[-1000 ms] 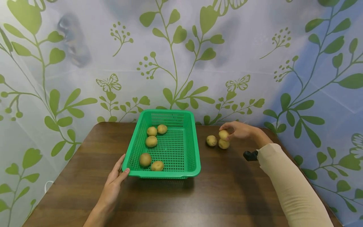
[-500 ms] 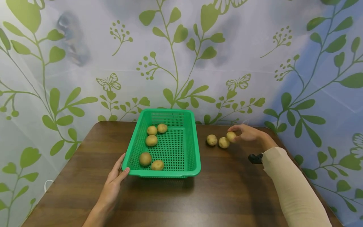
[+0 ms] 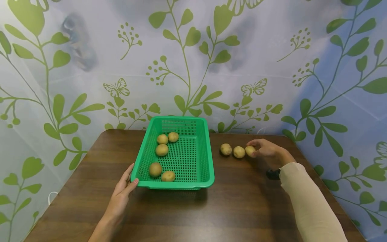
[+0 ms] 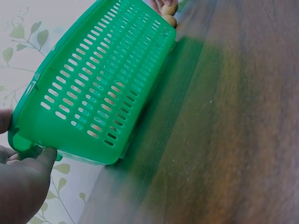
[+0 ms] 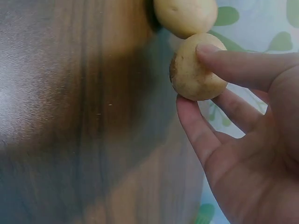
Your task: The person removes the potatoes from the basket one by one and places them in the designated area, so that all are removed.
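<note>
My right hand (image 3: 263, 148) pinches a potato (image 3: 250, 151) between thumb and fingers, low over the table at the right end of a short row. In the right wrist view the thumb lies across this potato (image 5: 196, 70), and a neighbouring potato (image 5: 187, 15) appears right beside it. The row's other two are a middle potato (image 3: 239, 152) and a left potato (image 3: 225, 149). My left hand (image 3: 121, 195) grips the near left corner of a green plastic basket (image 3: 210, 158), thumb over the rim. Several potatoes (image 3: 162, 150) lie inside, along its left half.
The brown wooden table (image 3: 235, 205) carries everything. A patterned wall covering (image 3: 193, 60) with green leaves hangs right behind its far edge. A black device (image 3: 273, 174) sits at my right wrist. A thin white loop (image 3: 52, 197) shows by the left edge.
My right hand has carried its potato rightward and down, from above the middle potato to the row's right end. The left hand and the basket have stayed in place.
</note>
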### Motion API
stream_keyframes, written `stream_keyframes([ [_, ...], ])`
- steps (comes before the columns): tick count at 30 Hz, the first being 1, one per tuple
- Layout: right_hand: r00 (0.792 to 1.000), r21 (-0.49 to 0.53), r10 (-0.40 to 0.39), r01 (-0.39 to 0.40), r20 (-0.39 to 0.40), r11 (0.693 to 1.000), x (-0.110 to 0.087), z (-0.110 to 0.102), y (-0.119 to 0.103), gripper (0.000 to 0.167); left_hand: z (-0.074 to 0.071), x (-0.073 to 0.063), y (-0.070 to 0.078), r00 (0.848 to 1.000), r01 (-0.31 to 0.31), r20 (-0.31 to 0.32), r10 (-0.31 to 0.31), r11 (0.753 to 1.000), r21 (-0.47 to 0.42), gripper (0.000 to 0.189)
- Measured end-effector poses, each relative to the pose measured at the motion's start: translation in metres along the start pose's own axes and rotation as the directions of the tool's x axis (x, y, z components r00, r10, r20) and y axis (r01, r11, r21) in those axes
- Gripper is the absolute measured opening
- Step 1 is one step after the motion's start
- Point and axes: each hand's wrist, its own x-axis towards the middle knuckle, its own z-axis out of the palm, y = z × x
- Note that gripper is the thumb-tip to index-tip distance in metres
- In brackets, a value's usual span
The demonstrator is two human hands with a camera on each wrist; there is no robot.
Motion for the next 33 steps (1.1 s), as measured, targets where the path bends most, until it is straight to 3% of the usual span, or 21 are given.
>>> stream_keyframes([
  [5,0.999,0.033,0.024,-0.024,-0.024,0.999,0.004,0.006,0.008,0.062,-0.001,0.000,-0.001,1.000,-0.016,0.005,0.016,1.000,-0.010,0.065],
  [16,0.998,-0.134,-0.027,0.018,-0.064,0.991,0.009,0.009,0.014,0.060,-0.005,0.003,-0.004,1.000,-0.015,0.027,0.016,0.999,-0.043,0.066],
  [21,0.998,-0.125,-0.026,0.018,-0.065,0.992,0.010,0.009,0.013,0.059,-0.005,0.003,-0.004,0.999,-0.014,0.031,0.016,0.999,-0.044,0.066],
  [26,0.997,-0.035,0.040,-0.042,-0.063,0.998,0.006,0.008,0.006,0.064,-0.007,0.003,-0.003,0.999,-0.013,0.034,0.013,1.000,-0.028,0.066],
  [29,0.997,-0.143,-0.004,-0.006,-0.073,0.990,0.004,0.005,-0.001,0.061,-0.008,0.003,-0.002,0.999,-0.004,0.039,0.005,1.000,-0.024,0.066],
  [33,0.993,-0.328,-0.090,0.059,-0.079,0.943,0.003,0.000,-0.012,0.056,-0.009,0.003,-0.001,0.999,0.014,0.039,-0.013,1.000,-0.026,0.066],
])
